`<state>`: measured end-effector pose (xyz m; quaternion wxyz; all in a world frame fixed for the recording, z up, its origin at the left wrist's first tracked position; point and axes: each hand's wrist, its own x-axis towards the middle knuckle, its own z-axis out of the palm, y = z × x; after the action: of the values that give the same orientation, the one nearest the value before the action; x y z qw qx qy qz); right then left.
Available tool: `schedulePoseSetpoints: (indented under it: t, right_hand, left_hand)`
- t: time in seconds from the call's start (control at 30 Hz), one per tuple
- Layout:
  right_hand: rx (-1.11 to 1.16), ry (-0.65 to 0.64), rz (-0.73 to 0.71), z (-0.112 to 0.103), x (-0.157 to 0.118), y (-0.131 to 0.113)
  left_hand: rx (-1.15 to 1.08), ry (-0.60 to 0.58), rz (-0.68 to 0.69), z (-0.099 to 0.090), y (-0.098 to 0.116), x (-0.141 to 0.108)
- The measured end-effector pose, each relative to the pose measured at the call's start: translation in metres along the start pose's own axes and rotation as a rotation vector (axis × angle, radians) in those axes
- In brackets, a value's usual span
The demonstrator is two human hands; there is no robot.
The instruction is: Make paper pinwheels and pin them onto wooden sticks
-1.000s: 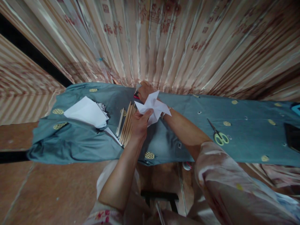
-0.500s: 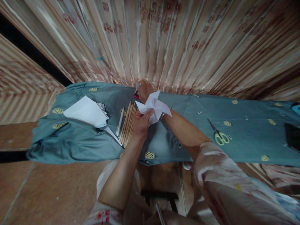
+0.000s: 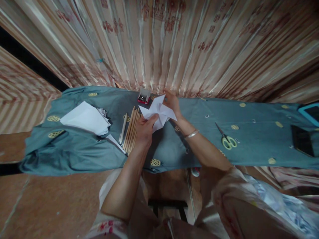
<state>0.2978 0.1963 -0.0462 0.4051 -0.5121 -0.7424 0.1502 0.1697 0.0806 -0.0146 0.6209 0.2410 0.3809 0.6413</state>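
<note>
A folded white paper pinwheel (image 3: 159,113) is pinched at its centre by my left hand (image 3: 146,129), thumb on top. Just behind its upper right blade is my right hand (image 3: 172,103), with fingers bent together; whatever they hold is hidden or too small to name. A small red box (image 3: 144,96) with its lid up, holding small dark metal pieces, stands beyond the pinwheel. Left of my left hand lie several thin wooden sticks (image 3: 131,132) in a row, and a pale pen-like stick (image 3: 123,128) beside them.
A stack of white paper (image 3: 84,119) lies on the left of the blue-green cloth (image 3: 82,152), near a narrow paper strip (image 3: 116,144). Green-handled scissors (image 3: 226,139) lie to the right. A dark flat device (image 3: 302,141) is at the far right. A curtain (image 3: 159,43) hangs behind.
My right hand has left the red box and come back right, beside the pinwheel. The box's inside now shows. My left hand keeps hold of the pinwheel; the view has shifted slightly.
</note>
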Motion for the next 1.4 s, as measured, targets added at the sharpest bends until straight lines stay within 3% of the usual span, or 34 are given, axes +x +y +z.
schedulePoseSetpoints:
  t: [0.13, 0.23, 0.4, 0.6, 0.8, 1.07, 1.4]
  right_hand:
    - [0.037, 0.093, 0.16, -0.045, -0.083, 0.004]
    - [0.032, -0.002, 0.189, -0.07, -0.143, -0.005]
    - [-0.013, -0.091, 0.234, -0.085, -0.196, -0.014]
    - [-0.035, -0.031, 0.275, -0.087, -0.201, -0.007]
    - [0.007, 0.017, 0.29, -0.102, -0.2, -0.007]
    - [-0.061, -0.077, 0.193, -0.101, -0.205, -0.019]
    - [-0.194, -0.104, 0.075, -0.1, -0.207, -0.02]
  left_hand:
    - [0.019, -0.01, -0.017, 0.004, -0.003, -0.003]
    - [0.06, -0.018, -0.063, 0.009, -0.01, -0.008]
    - [0.175, -0.014, -0.145, 0.015, -0.026, -0.015]
    - [0.256, -0.063, -0.162, 0.015, -0.04, -0.02]
    - [0.305, -0.078, -0.144, 0.015, -0.05, -0.018]
    - [0.33, -0.093, -0.125, 0.017, -0.052, -0.02]
    - [0.338, -0.102, -0.118, 0.017, -0.052, -0.022]
